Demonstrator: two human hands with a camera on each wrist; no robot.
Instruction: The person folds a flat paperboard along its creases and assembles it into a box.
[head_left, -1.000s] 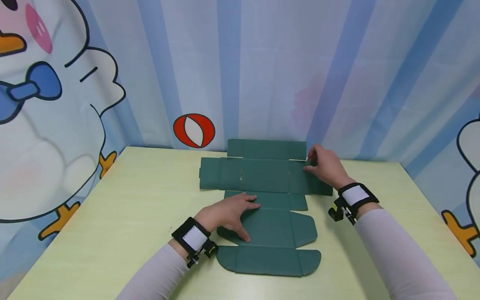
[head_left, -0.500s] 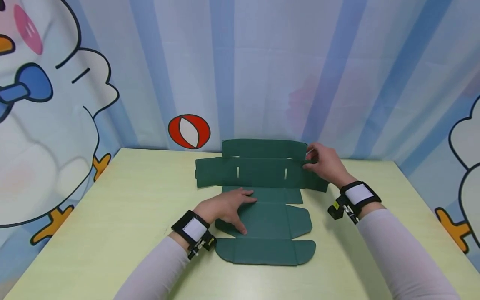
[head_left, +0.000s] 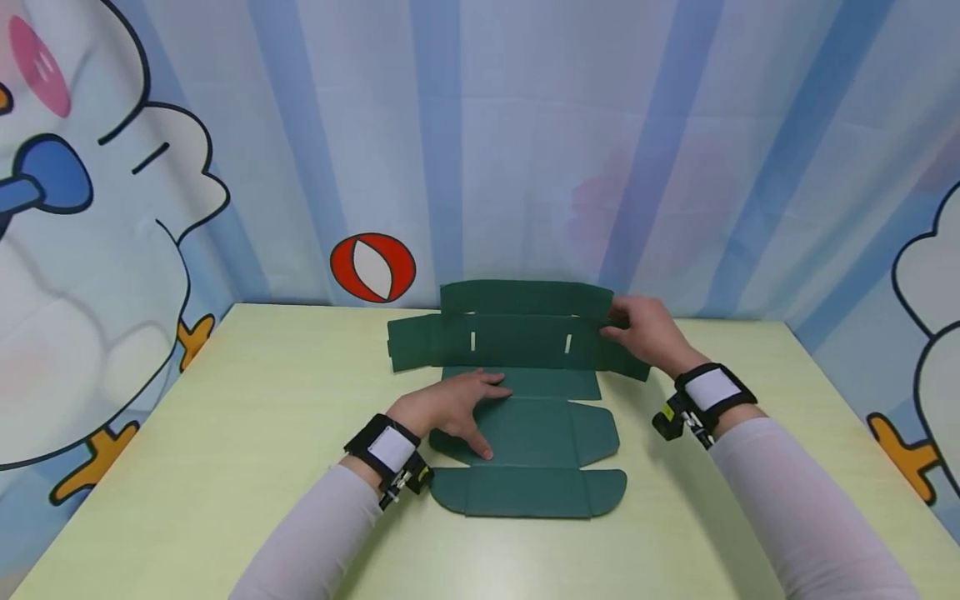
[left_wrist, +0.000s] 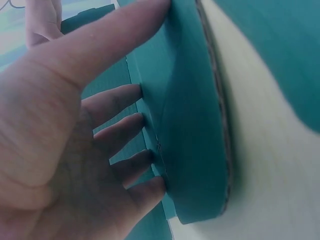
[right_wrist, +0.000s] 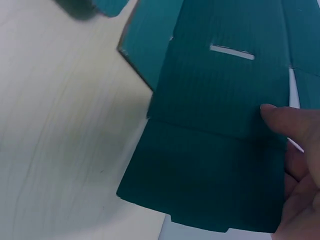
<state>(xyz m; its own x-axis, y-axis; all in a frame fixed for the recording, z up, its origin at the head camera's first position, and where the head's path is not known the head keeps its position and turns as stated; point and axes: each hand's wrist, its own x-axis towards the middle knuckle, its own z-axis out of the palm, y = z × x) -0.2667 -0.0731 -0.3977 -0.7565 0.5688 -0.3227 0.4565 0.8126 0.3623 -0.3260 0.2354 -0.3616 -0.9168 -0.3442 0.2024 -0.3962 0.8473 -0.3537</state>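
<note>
An unfolded green cardboard box lies on the table, several creased panels long. Its back section, with two narrow slots, tilts up. My left hand rests on the middle panels at their left side, fingers spread and straight. In the left wrist view the fingertips meet the cardboard along a crease. My right hand pinches the raised section near its right end, the thumb on the near face and the other fingers behind it. A side flap hangs out past that crease.
The pale yellow table runs back to a blue-striped curtain printed with cartoon ducks and a red ball. Black straps with small cameras sit on both wrists.
The slotted back section has tilted up further from the table, its slots now showing pale. My right hand keeps its grip, and the left stays on the middle panels.
</note>
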